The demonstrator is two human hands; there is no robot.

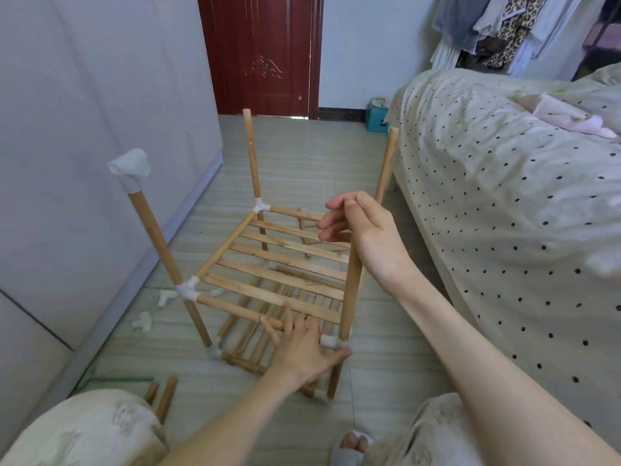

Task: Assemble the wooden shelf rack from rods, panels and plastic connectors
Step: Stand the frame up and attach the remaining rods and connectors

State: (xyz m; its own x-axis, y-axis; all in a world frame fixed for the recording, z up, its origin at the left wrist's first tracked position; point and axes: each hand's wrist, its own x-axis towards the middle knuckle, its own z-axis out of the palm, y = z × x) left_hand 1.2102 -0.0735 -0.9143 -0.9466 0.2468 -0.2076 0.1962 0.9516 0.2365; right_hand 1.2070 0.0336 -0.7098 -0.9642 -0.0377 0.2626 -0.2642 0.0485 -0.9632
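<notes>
Standing on the tiled floor (pixel 386 364) between wardrobe (pixel 84 163) and bed (pixel 504 213), the half-built rack (pixel 268 274) has a slatted panel (pixel 279 264) at mid height w/ a second one low down near the floor. Left hand (pixel 302 351), fingers spread and straight, presses on the rack's near front rail and the white connector (pixel 331 341) at the near right corner; nothing gripped. Right hand (pixel 356 223) hovers above the panel's far right edge, just beside the near right rod (pixel 353 284), fingers loosely curled, holding nothing. Left front rod (pixel 158 243) is capped by a white connector up top. Loose connectors (pixel 158 307) lie left of the rack by the wardrobe edge; spare rods (pixel 164 398) near-left. Open floor runs behind the rack to the door (pixel 258 52).
</notes>
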